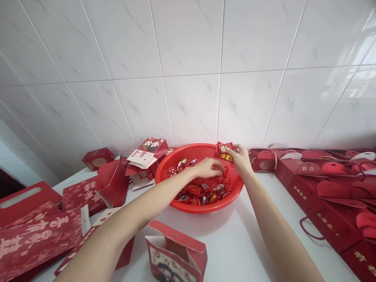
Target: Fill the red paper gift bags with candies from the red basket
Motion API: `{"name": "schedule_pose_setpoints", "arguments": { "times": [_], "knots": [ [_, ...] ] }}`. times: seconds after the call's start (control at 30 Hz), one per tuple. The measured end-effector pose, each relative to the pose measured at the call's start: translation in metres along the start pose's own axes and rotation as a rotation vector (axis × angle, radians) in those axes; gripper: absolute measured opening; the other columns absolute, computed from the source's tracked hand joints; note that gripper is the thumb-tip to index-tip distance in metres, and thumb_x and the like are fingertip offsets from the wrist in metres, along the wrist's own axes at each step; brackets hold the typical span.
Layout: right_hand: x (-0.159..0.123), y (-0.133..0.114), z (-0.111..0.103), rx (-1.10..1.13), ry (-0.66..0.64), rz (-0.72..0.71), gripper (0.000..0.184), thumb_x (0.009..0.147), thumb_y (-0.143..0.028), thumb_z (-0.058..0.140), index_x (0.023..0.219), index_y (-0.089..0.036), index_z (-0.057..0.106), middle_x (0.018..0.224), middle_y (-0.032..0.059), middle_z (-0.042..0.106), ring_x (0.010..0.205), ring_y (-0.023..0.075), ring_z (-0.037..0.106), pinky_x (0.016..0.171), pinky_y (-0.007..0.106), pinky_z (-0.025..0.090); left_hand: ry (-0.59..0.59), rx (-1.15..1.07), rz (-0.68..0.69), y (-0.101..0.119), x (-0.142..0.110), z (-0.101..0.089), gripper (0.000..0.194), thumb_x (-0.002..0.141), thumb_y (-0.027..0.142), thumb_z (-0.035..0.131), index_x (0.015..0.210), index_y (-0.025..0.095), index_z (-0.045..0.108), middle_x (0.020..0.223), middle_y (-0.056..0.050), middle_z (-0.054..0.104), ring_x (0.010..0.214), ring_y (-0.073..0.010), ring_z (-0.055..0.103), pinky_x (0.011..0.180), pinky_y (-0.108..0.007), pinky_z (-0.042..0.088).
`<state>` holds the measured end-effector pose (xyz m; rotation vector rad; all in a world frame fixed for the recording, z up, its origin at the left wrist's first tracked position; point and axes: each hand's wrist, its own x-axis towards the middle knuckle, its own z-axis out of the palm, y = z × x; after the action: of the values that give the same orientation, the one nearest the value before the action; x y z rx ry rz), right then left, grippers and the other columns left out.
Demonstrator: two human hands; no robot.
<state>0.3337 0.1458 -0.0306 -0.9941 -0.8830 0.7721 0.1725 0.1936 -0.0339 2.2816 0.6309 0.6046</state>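
A round red plastic basket [176, 164] stands on the white table against the tiled wall, holding several red-wrapped candies [205, 192]. My left hand [207, 167] reaches into the basket with its fingers pinched down among the candies; what they grip is hidden. Above the basket's far right rim, my right hand [241, 158] is closed on a few red candy packets [225, 150]. An open red gift box [176, 250] stands upright near the front edge, below my arms.
Flat and folded red gift boxes [35, 231] lie piled at the left, with more boxes [113, 182] beside the basket. Rows of closed red boxes with handles [331, 184] fill the right side. White tabletop [235, 239] lies between my forearms.
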Motion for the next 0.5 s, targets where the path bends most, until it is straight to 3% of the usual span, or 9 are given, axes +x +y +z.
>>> {"name": "schedule_pose_setpoints", "arguments": {
  "times": [0.1, 0.2, 0.27, 0.4, 0.5],
  "knots": [
    [-0.002, -0.001, 0.000, -0.027, -0.013, 0.003, 0.047, 0.056, -0.047, 0.085, 0.086, -0.023, 0.059, 0.078, -0.0003, 0.068, 0.073, 0.0181, 0.066, 0.066, 0.031, 0.053, -0.222, 0.165, 0.003, -0.001, -0.003, 0.019, 0.041, 0.064, 0.030, 0.083, 0.104, 0.024, 0.076, 0.110, -0.007, 0.075, 0.099, -0.0287, 0.068, 0.086, -0.034, 0.051],
    [-0.004, -0.002, 0.000, -0.044, -0.026, 0.013, 0.046, 0.056, -0.046, 0.084, 0.086, -0.022, 0.059, 0.079, -0.0001, 0.068, 0.073, 0.0179, 0.066, 0.066, 0.030, 0.052, -0.339, 0.363, -0.030, -0.005, -0.001, 0.032, 0.056, 0.067, 0.028, 0.078, 0.123, 0.025, 0.070, 0.131, -0.012, 0.065, 0.116, -0.0342, 0.062, 0.093, -0.038, 0.049],
    [-0.004, -0.004, 0.001, -0.047, -0.033, 0.022, 0.045, 0.056, -0.046, 0.083, 0.086, -0.023, 0.058, 0.078, 0.0001, 0.068, 0.073, 0.0188, 0.066, 0.065, 0.031, 0.053, -0.339, 0.397, -0.059, -0.008, 0.000, 0.035, 0.056, 0.065, 0.023, 0.077, 0.121, 0.023, 0.071, 0.125, -0.013, 0.067, 0.108, -0.0350, 0.065, 0.087, -0.038, 0.050],
    [-0.005, -0.006, 0.002, -0.048, -0.040, 0.041, 0.043, 0.055, -0.043, 0.082, 0.084, -0.023, 0.058, 0.073, -0.0006, 0.067, 0.072, 0.0201, 0.067, 0.063, 0.031, 0.053, -0.324, 0.394, -0.063, -0.011, 0.001, 0.033, 0.027, 0.062, 0.012, 0.073, 0.087, 0.023, 0.077, 0.093, -0.006, 0.073, 0.084, -0.0275, 0.066, 0.074, -0.032, 0.049],
    [-0.005, -0.007, 0.003, -0.041, -0.041, 0.045, 0.041, 0.055, -0.042, 0.081, 0.083, -0.023, 0.058, 0.071, -0.0013, 0.067, 0.070, 0.0196, 0.067, 0.063, 0.031, 0.053, -0.300, 0.350, -0.055, -0.010, 0.002, 0.028, 0.022, 0.061, 0.006, 0.070, 0.074, 0.024, 0.075, 0.074, -0.001, 0.071, 0.072, -0.0233, 0.064, 0.069, -0.030, 0.048]
  ]
}}
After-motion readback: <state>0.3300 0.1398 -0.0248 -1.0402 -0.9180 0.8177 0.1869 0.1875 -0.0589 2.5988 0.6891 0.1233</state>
